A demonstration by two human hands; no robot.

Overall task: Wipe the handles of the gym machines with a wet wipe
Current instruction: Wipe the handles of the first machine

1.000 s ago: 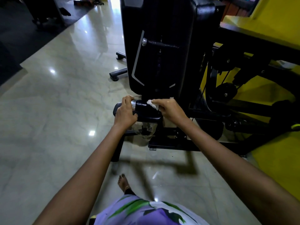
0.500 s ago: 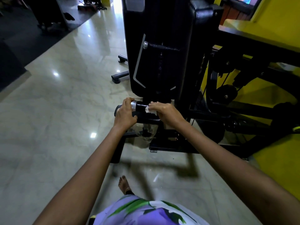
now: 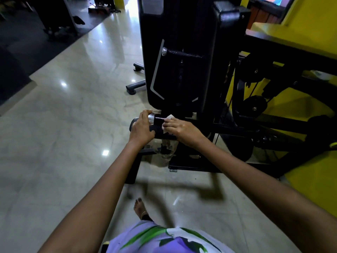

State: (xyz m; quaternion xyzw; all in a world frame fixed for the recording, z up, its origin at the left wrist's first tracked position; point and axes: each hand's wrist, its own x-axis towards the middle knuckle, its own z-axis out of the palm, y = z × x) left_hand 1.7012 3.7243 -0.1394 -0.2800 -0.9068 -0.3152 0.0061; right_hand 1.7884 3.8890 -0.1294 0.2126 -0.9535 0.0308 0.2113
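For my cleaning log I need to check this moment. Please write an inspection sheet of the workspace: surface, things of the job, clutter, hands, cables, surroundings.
Surface: glossy pale tile floor reflecting ceiling lights.
Job's things: black handle on the gym machine; white wet wipe pressed against the handle.
Clutter: crumpled clear plastic hanging below the handle.
Hands: left hand has its grip round the handle's outer end; right hand holds the wipe on the handle.
Cables: thin black machine cable running beside the pulley.
Surroundings: yellow wall at right; dark mat at far left; a bare foot on the floor.
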